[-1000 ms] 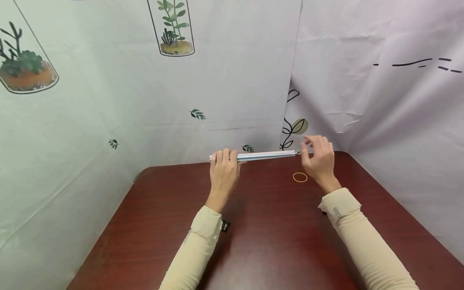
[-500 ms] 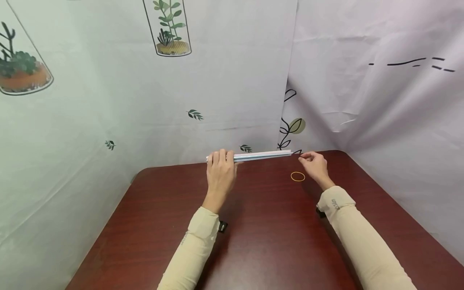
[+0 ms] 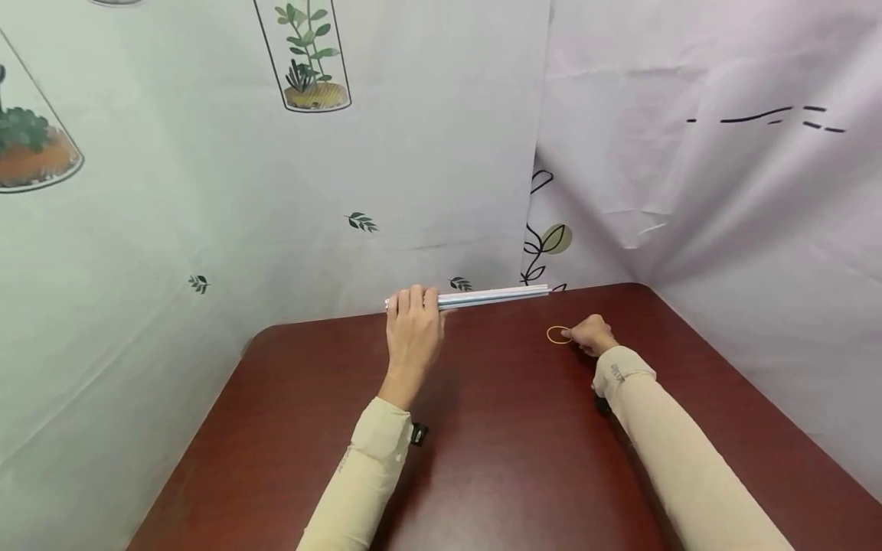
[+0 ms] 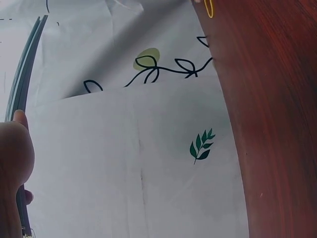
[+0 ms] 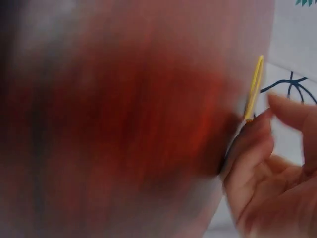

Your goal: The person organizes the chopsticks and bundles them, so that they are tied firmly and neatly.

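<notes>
A bundle of long, thin sticks (image 3: 492,296) in white, pale pink and blue is gripped near its left end by my left hand (image 3: 413,329), which holds it level above the back of the table. The left wrist view shows the same sticks (image 4: 22,79) running past the thumb. A yellow rubber band (image 3: 548,335) lies on the table near the back right. My right hand (image 3: 592,335) reaches in from its right, with fingertips at the band's near side. In the right wrist view, the thumb stands a little apart from the curled fingers beside the band (image 5: 256,84).
The dark red wooden table (image 3: 510,444) has rounded back corners. White cloth (image 3: 441,153) printed with plants hangs close behind and around it. A small black object (image 3: 419,434) shows under the left sleeve cuff.
My right hand has come down from beside the bundle's right end to the yellow rubber band. My left hand keeps holding the sticks. The view has shifted slightly.
</notes>
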Demonstrator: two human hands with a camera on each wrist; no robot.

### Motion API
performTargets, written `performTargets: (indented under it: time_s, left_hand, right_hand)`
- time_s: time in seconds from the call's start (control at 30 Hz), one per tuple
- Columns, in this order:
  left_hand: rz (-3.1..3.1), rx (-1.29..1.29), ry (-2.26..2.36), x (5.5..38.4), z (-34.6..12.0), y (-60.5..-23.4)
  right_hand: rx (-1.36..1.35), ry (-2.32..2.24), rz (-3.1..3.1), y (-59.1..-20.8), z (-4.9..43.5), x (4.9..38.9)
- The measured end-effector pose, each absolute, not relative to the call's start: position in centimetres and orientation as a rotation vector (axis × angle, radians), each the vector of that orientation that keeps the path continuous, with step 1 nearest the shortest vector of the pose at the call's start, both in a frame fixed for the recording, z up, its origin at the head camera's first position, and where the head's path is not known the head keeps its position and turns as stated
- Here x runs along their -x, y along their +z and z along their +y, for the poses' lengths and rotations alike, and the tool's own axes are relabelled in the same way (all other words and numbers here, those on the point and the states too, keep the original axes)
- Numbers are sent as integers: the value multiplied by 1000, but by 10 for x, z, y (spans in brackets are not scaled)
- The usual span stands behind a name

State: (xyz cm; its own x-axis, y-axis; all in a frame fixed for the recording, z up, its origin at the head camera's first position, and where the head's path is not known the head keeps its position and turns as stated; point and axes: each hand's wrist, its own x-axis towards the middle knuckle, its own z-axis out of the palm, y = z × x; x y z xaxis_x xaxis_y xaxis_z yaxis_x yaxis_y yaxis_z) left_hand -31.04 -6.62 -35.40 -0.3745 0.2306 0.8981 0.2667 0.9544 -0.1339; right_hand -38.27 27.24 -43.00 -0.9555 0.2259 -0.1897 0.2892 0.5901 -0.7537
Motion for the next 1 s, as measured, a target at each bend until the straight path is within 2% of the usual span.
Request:
performTargets:
  time_s: [0.23,0.5,0.63,0.83,1.0]
  left_hand:
    - [-1995,360,-12,304,-67,-359]
    - [-1978,347,-14,304,-72,-356]
    - [-1979,364,-16,307,-70,-356]
    - [-2029,351,-10,310,-72,-355]
    - [-2040,349,-22,308,-76,-357]
  right_hand:
    - [-510,-1225,2769,-437,277,378]
    - [-376,-1179,2802,-434,274,381]
    - [-301,-1480,2691,-431,275,379]
    - [-158,-2204,2124,-407,267,377]
    - [-113,-2375,1762,-383,259,369]
